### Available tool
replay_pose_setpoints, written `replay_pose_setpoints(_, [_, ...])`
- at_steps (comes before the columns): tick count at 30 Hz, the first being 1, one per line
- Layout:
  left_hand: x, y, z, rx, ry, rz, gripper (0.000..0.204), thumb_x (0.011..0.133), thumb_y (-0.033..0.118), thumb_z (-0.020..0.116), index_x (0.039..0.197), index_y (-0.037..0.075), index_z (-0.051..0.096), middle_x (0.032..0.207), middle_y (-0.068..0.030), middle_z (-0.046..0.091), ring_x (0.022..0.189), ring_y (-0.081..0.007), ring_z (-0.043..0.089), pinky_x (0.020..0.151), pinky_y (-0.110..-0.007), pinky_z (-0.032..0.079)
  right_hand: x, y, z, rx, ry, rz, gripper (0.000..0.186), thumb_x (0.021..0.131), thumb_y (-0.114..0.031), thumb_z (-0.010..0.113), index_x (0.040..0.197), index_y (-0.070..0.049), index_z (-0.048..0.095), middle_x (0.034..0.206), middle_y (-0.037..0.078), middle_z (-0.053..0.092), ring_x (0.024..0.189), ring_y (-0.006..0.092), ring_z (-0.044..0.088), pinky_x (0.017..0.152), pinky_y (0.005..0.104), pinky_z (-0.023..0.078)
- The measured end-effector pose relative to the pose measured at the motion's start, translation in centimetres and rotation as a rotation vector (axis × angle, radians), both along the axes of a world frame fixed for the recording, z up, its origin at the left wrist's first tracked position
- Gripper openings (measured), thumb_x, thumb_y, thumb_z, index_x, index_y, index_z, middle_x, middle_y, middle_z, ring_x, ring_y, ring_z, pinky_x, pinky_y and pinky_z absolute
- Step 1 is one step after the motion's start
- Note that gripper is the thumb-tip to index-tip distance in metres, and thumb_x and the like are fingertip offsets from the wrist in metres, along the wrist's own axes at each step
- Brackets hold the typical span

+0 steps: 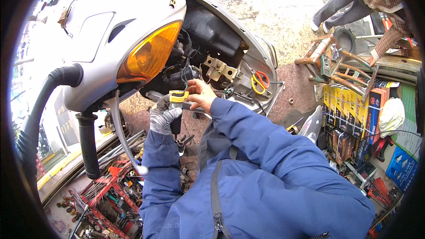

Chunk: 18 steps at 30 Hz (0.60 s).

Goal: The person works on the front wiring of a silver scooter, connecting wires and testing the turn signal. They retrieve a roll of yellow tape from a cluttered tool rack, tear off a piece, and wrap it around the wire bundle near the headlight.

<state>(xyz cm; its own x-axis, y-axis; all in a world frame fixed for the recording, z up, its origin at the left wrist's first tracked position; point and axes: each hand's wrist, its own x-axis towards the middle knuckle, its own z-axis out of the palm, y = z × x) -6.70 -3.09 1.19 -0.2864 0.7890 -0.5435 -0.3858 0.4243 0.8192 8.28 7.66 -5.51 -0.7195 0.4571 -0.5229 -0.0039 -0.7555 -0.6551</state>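
Observation:
My left hand (pixel 164 117), in a grey glove, is closed round a grey-and-black cylindrical part with a yellow top (pixel 179 96). Bare fingers of my right hand (pixel 201 96) are bent together at the right side of that yellow top; what lies between them is hidden. Thin dark and green wires (pixel 186 76) hang down to this spot from the opened front of a silver scooter (pixel 95 26). Beside the wires a metal bracket with holes (pixel 218 69) sits inside the body. Scissors with orange and yellow handles (pixel 259 82) rest in the panel to the right.
A black handlebar grip (pixel 88 146) and brake lever (pixel 121 132) jut out at my left. Below them lie red tool racks (pixel 104 199) with loose tools. At right stand a wooden stool (pixel 343 68), stacked yellow boxes (pixel 344 106) and another person (pixel 349 4).

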Motion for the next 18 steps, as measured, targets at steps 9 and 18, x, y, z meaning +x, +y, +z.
replay_pose_setpoints(9, [-0.1,0.3,0.3,-0.100,-0.127,-0.016,0.053,0.067,0.005,0.075,0.118,0.003,0.058,0.097,-0.0073,0.066,0.073,-0.0168,0.064,0.063,-0.030,0.058,1.8,1.5,-0.8,0.219,0.036,0.261,0.024,0.085,-0.018,0.069,0.101,-0.001,0.062,0.085,0.004,0.063,0.071,0.0126,0.059,0.058,0.0277,0.052])
replay_pose_setpoints(18, [-0.1,0.9,0.8,-0.076,-0.089,0.000,0.055,0.066,0.008,0.076,0.117,0.000,0.057,0.095,-0.0091,0.065,0.070,-0.0169,0.064,0.061,-0.029,0.058,5.2,2.4,1.4,0.515,-0.070,0.234,0.028,0.080,-0.024,0.073,0.092,0.000,0.065,0.077,0.009,0.064,0.069,0.0145,0.058,0.065,0.0313,0.048])
